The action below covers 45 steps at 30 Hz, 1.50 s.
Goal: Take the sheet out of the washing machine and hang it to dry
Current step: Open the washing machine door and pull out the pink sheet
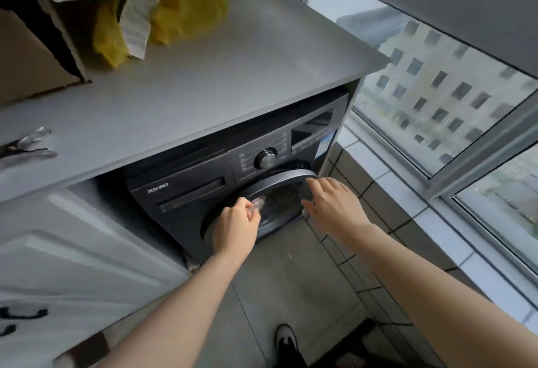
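A dark front-loading washing machine [186, 193] stands under a grey countertop. Its round door [276, 193] looks slightly ajar on the right side. My left hand [235, 228] has its fingers curled at the left part of the door's rim, near the window; whether it grips the rim is unclear. My right hand [332, 201] reaches toward the door's right edge with fingers spread and relaxed, holding nothing. The sheet is hidden; through the door glass only a dim blur shows.
The grey countertop [203, 76] carries yellow bags [186, 12] and a cardboard box [26, 56]. White cabinet doors [72, 251] stand to the left. A tiled ledge [407, 201] and windows run along the right. My shoe [286, 338] is on the tiled floor.
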Each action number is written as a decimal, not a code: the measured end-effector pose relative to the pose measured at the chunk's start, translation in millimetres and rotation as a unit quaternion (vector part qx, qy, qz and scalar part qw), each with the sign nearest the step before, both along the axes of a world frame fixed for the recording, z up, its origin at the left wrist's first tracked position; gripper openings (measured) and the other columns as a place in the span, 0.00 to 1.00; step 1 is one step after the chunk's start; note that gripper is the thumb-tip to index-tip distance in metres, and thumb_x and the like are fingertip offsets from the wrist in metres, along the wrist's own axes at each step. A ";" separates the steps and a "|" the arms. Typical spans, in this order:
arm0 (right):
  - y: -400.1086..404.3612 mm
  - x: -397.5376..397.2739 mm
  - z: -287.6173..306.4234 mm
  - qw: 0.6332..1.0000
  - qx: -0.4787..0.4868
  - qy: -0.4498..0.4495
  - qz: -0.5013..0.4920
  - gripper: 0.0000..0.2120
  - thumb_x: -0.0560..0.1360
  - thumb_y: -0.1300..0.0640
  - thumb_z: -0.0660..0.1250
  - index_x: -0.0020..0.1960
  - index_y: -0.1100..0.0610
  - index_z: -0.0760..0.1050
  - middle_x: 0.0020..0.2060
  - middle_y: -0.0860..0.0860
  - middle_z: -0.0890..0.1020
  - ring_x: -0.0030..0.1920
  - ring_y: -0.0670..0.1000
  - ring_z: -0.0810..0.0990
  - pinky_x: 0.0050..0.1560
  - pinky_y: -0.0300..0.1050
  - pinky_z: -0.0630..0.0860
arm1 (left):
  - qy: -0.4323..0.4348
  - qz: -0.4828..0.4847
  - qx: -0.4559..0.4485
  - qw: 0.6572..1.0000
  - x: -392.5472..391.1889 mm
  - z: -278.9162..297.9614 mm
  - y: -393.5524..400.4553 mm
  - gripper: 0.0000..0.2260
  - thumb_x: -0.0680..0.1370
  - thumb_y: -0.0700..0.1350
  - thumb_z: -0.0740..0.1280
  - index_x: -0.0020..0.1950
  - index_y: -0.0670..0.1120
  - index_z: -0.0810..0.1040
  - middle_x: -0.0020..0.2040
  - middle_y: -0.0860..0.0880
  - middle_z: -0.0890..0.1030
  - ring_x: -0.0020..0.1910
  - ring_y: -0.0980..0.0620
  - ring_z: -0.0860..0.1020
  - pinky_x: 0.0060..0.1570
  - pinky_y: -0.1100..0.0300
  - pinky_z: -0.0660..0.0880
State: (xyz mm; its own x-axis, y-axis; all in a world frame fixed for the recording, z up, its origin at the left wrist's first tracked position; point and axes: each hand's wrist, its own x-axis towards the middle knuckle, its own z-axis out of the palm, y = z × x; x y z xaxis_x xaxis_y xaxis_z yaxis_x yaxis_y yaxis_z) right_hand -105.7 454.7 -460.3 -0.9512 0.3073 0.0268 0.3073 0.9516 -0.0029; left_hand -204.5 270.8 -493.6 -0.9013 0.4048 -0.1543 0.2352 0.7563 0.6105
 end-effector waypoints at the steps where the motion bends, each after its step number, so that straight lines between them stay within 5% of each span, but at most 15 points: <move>1: 7.1 -7.1 -6.9 1.000 -0.007 -0.010 0.003 0.23 0.79 0.44 0.58 0.67 0.58 0.68 0.58 0.54 0.78 0.63 0.56 0.73 0.62 0.48 0.69 | -0.020 0.009 0.003 1.000 -3.0 -6.4 6.7 0.07 0.79 0.50 0.63 0.50 0.49 0.76 0.47 0.48 0.81 0.45 0.46 0.78 0.40 0.53 0.77; 6: 41.7 -46.8 -41.3 0.995 -0.064 -0.071 0.026 0.25 0.80 0.44 0.57 0.71 0.58 0.63 0.65 0.55 0.73 0.67 0.57 0.70 0.63 0.50 0.70 | -0.184 0.108 0.038 0.976 -24.8 -32.4 49.0 0.11 0.79 0.51 0.64 0.51 0.47 0.83 0.49 0.48 0.83 0.52 0.44 0.78 0.43 0.58 0.69; 9: 64.3 -70.3 -64.1 0.990 -0.092 -0.104 0.037 0.26 0.79 0.45 0.58 0.72 0.57 0.61 0.67 0.55 0.72 0.67 0.58 0.69 0.62 0.51 0.71 | -0.314 0.206 0.146 0.915 -37.2 -51.4 77.7 0.11 0.79 0.49 0.65 0.53 0.44 0.82 0.47 0.46 0.82 0.49 0.46 0.79 0.47 0.56 0.73; 12: 83.1 -87.9 -83.2 0.983 -0.126 -0.128 0.041 0.28 0.79 0.46 0.60 0.74 0.57 0.59 0.70 0.55 0.68 0.69 0.58 0.66 0.63 0.54 0.71 | -0.407 0.293 0.209 0.840 -43.1 -61.2 102.1 0.07 0.80 0.50 0.65 0.49 0.46 0.76 0.43 0.49 0.78 0.38 0.53 0.74 0.39 0.60 0.71; 16: 100.8 -107.0 -103.5 0.976 -0.151 -0.145 0.062 0.29 0.79 0.47 0.61 0.75 0.55 0.56 0.72 0.54 0.65 0.70 0.59 0.65 0.62 0.56 0.72 | -0.456 0.358 0.257 0.773 -51.8 -80.1 124.9 0.09 0.79 0.51 0.66 0.52 0.47 0.74 0.52 0.46 0.80 0.50 0.48 0.79 0.51 0.55 0.74; 23: 118.1 -121.1 -131.0 0.968 -0.172 -0.155 0.095 0.26 0.81 0.50 0.56 0.77 0.54 0.55 0.72 0.54 0.65 0.69 0.61 0.65 0.64 0.57 0.70 | -0.486 0.436 0.376 0.658 -59.4 -99.7 146.1 0.08 0.80 0.49 0.65 0.55 0.47 0.72 0.62 0.42 0.79 0.54 0.46 0.79 0.52 0.55 0.72; 30: 120.8 -118.5 -142.6 0.971 -0.189 -0.115 0.090 0.20 0.80 0.53 0.59 0.72 0.52 0.65 0.64 0.55 0.71 0.60 0.63 0.71 0.61 0.55 0.70 | -0.446 0.473 0.410 0.639 -52.5 -109.1 154.0 0.12 0.80 0.46 0.64 0.60 0.41 0.73 0.63 0.39 0.78 0.58 0.45 0.79 0.55 0.55 0.72; 35: 114.8 -102.1 -145.4 0.973 -0.170 -0.134 0.076 0.17 0.80 0.52 0.59 0.68 0.53 0.68 0.58 0.55 0.72 0.52 0.63 0.72 0.57 0.51 0.68 | -0.445 0.458 0.383 0.668 -33.4 -111.5 146.0 0.08 0.80 0.48 0.64 0.45 0.45 0.74 0.59 0.41 0.79 0.58 0.45 0.79 0.57 0.55 0.72; 45: 77.5 -35.6 -134.7 0.955 -0.251 -0.156 0.013 0.09 0.79 0.53 0.62 0.56 0.55 0.73 0.49 0.56 0.75 0.48 0.62 0.75 0.50 0.52 0.72 | -0.471 0.414 0.350 0.695 16.4 -110.4 101.2 0.06 0.80 0.46 0.66 0.53 0.44 0.76 0.47 0.47 0.82 0.46 0.51 0.82 0.58 0.51 0.71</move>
State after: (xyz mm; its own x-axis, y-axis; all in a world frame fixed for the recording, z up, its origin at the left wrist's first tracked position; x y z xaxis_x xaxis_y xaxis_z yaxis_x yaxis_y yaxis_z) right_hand -141.3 532.2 -595.0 -0.8961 0.1820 -0.4047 0.3437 0.8616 -0.3736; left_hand -188.1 372.0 -604.0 -0.5020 0.0797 -0.8612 -0.8585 -0.1669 0.4850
